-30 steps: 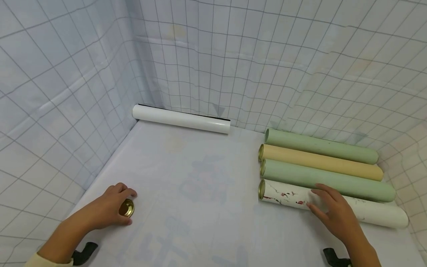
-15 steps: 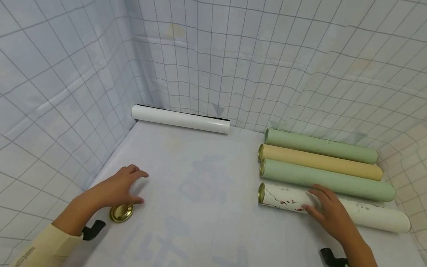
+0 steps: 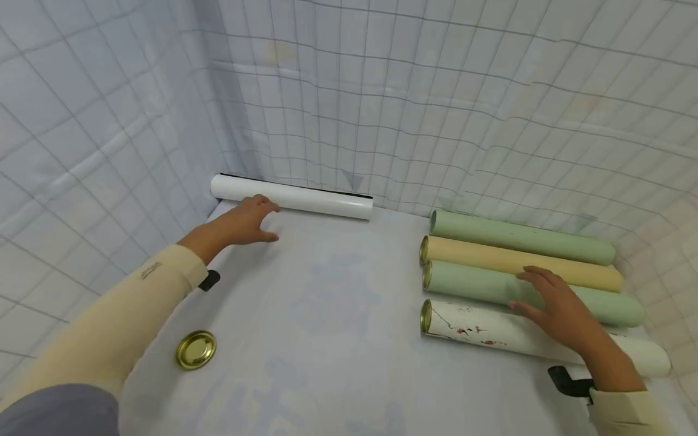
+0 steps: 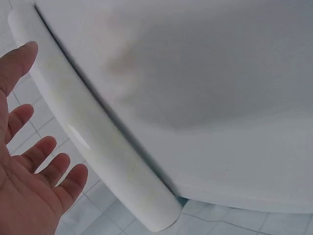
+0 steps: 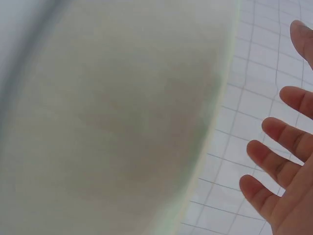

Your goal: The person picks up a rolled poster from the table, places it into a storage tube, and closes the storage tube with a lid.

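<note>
My left hand (image 3: pixel 245 223) reaches toward the back left, fingers spread and holding nothing. Just beyond it a glossy white roll (image 3: pixel 322 203) with a dark edge line lies along the back wall; the left wrist view shows this white roll (image 4: pixel 98 127) beside my fingers. My right hand (image 3: pixel 558 309), fingers relaxed and apart, hovers over a white tube with red blossoms (image 3: pixel 463 327) and the green tube (image 3: pixel 480 283) behind it. In the right wrist view a pale blurred surface fills the left side, with my right hand (image 5: pixel 288 161) at the edge.
A round gold metal lid (image 3: pixel 195 350) lies on the white table surface (image 3: pixel 327 363) at the front left. Behind the green tube lie a yellow tube (image 3: pixel 491 255) and another green tube (image 3: pixel 518 235). Grid-patterned cloth walls (image 3: pixel 392 109) enclose the table.
My left hand has left the gold lid on the table and moved forward to the white roll. My right hand has lifted from the blossom tube, which earlier rolled slightly toward me.
</note>
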Demonstrator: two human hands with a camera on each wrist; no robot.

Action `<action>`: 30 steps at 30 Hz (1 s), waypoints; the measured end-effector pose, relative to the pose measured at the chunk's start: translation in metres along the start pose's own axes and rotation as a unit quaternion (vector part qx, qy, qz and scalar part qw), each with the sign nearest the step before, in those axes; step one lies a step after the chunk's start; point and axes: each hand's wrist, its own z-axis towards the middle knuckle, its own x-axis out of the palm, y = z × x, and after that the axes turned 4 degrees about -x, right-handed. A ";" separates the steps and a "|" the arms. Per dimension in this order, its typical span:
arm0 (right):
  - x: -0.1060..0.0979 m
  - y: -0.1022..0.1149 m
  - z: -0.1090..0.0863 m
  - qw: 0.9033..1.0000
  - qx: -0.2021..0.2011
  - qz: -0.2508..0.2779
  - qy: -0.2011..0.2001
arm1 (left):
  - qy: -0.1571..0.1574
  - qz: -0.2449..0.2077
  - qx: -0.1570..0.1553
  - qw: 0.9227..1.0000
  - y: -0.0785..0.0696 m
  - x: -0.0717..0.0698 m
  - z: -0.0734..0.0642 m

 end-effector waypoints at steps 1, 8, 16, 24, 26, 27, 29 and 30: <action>-0.008 -0.004 0.007 1.000 0.014 0.008 0.017 | -0.007 0.002 -0.007 1.000 0.000 -0.002 0.010; -0.043 -0.030 0.055 0.988 0.104 0.040 0.110 | -0.073 0.023 -0.025 0.997 -0.014 -0.003 0.055; -0.044 -0.061 0.092 0.975 0.139 0.037 0.167 | -0.075 0.106 -0.002 0.992 -0.024 0.002 0.073; -0.026 -0.074 0.107 0.964 0.161 0.055 0.204 | -0.012 0.112 -0.008 0.994 -0.032 0.019 0.087; -0.025 -0.074 0.109 0.960 0.174 0.065 0.209 | -0.020 0.111 0.001 0.994 -0.038 0.021 0.088; -0.025 -0.073 0.110 0.959 0.178 0.068 0.211 | -0.024 0.116 0.007 0.993 -0.040 0.023 0.088; -0.024 -0.073 0.113 0.958 0.179 0.071 0.214 | -0.035 0.120 0.011 0.992 -0.041 0.025 0.088; -0.022 -0.073 0.115 0.957 0.177 0.074 0.216 | -0.037 0.125 0.010 0.991 -0.041 0.027 0.089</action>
